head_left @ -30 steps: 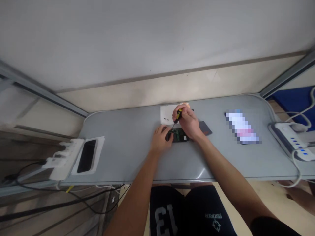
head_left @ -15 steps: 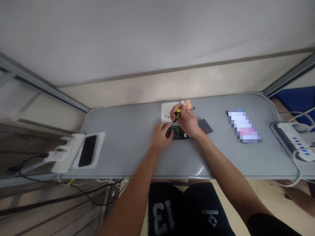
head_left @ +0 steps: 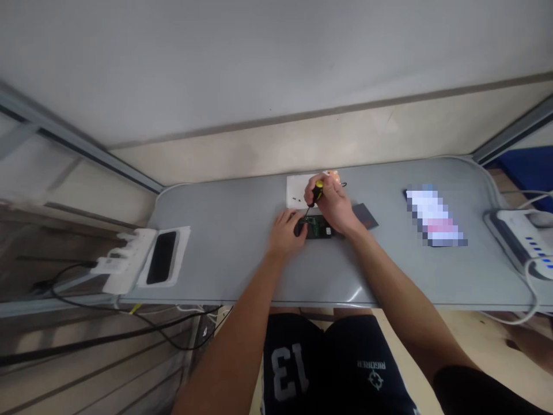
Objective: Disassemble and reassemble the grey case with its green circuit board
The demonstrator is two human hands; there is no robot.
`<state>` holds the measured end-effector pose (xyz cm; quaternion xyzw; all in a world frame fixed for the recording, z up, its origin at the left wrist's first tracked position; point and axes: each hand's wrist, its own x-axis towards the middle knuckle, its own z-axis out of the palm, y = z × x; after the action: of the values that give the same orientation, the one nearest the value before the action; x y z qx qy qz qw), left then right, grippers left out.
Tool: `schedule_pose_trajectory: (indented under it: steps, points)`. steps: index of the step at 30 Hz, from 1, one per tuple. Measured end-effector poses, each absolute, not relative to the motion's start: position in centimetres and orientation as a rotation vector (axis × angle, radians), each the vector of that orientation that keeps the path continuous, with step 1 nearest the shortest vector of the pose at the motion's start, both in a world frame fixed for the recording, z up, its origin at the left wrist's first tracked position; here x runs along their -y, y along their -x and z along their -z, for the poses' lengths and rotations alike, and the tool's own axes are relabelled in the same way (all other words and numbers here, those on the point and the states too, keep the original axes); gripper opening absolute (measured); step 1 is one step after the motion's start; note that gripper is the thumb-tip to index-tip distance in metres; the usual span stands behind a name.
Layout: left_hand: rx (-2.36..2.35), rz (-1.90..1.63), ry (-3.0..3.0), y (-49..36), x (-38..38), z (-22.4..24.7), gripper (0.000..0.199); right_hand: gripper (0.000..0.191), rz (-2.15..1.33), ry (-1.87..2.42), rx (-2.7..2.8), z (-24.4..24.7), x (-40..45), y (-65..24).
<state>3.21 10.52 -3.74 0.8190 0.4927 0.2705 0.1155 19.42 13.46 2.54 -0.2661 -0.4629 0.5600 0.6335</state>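
On the grey table lies a dark open device with a green circuit board [head_left: 318, 228]. My left hand [head_left: 287, 231] is closed on the device's left end, thumb and fingers on either side of it. Wrapped round a black and yellow screwdriver [head_left: 318, 191], my right hand [head_left: 335, 203] holds it tilted, its tip down at the device's upper left part. Behind the hands is a white sheet [head_left: 296, 187] with a few small dark pieces on it. An orange and white figure [head_left: 332, 174] is partly hidden behind my right hand. A dark flat panel [head_left: 366, 215] lies right of the device.
A black phone [head_left: 162, 257] rests on white paper at the left, beside a white power strip [head_left: 129, 262] with plugs. On the right are a device with a lit, blurred screen [head_left: 435, 216] and another power strip [head_left: 525, 239] with cables.
The view has shifted slightly, so the table sits a little higher and further right. In my right hand the screwdriver leans more, with its handle further to the right. Both hands keep their holds.
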Motion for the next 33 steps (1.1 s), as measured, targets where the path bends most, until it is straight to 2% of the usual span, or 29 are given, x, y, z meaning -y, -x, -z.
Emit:
schedule_pose_trajectory:
  steps: [12, 19, 28, 33]
  points:
    - [-1.428, -0.806, -2.420, -3.2, -10.6, 3.6, 0.019, 0.039, -1.221, 0.592, 0.980, -2.2, -13.6, -20.1]
    - [-1.425, -0.806, -2.416, -3.2, -10.6, 3.7, 0.019, 0.048, -1.245, 0.622, 0.935, -2.1, -13.8, -19.2]
    - [-1.428, -0.795, -2.413, -3.2, -10.5, 3.5, 0.020, 0.034, -1.216, 0.605, 0.979, -1.9, -13.3, -19.4]
    - [-1.423, -0.807, -2.421, -3.1, -10.5, 3.6, 0.018, 0.040, -1.283, 0.585, 0.884, -2.4, -13.4, -19.3]
